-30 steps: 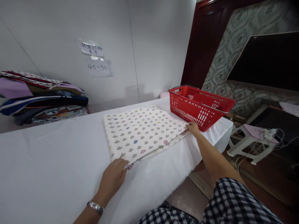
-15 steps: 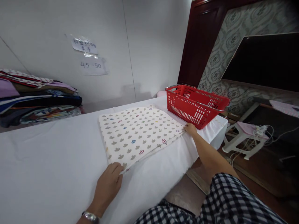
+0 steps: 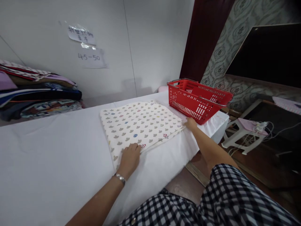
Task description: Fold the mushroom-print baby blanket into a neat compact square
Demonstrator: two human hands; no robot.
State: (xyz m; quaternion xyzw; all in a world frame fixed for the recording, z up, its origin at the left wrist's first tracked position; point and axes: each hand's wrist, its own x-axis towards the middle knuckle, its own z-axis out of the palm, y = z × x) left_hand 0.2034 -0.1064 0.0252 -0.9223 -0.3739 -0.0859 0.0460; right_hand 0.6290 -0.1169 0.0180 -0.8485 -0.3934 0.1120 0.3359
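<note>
Clearly soft and light: folded cloth (image 3: 141, 127) lying flat on the white bench (image 3: 47, 163), likely limp and quick to sag or unfold if lifted by one corner. Best taken at the near edge and right corner together. Left hand (image 3: 129, 158) flat on the near edge, fingers spread, gripping nothing; right hand (image 3: 190, 124) touching the right corner, grip hidden. Red basket (image 3: 199, 100) just beside the right hand, crowding that side; stack of fabrics (image 3: 39, 91) well apart at far left.

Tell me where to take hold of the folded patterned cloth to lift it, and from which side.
Probably best by the two near corners, coming in from the table's front edge. The patterned cloth lies flat and folded on the white table. The left hand and right hand rest at those corners, and the red basket crowds the right side.
</note>
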